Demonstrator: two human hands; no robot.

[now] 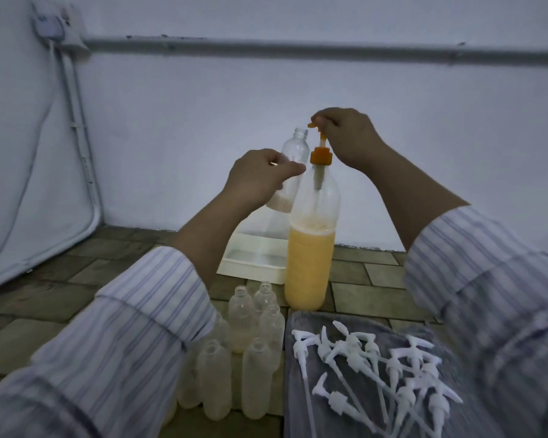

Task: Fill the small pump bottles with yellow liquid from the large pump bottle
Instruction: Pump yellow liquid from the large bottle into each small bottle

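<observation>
A large clear bottle (pixel 310 263), a bit over half full of yellow liquid, stands on the floor with an orange pump (pixel 320 153) screwed on top. My right hand (pixel 345 137) grips the raised orange pump head, whose spout points left. My left hand (pixel 260 178) holds a small clear bottle (pixel 293 159) tilted, with its open mouth just left of and below the spout. A little pale liquid lies at its bottom. Several small open bottles (pixel 250 343) stand in a cluster in front, some holding yellowish liquid.
Several white pump tops (pixel 386 374) lie on a grey cloth (pixel 314 406) at the right front. A shallow clear tray (pixel 253 263) sits behind the large bottle. The floor is brown tile; a pale wall with a pipe stands close behind.
</observation>
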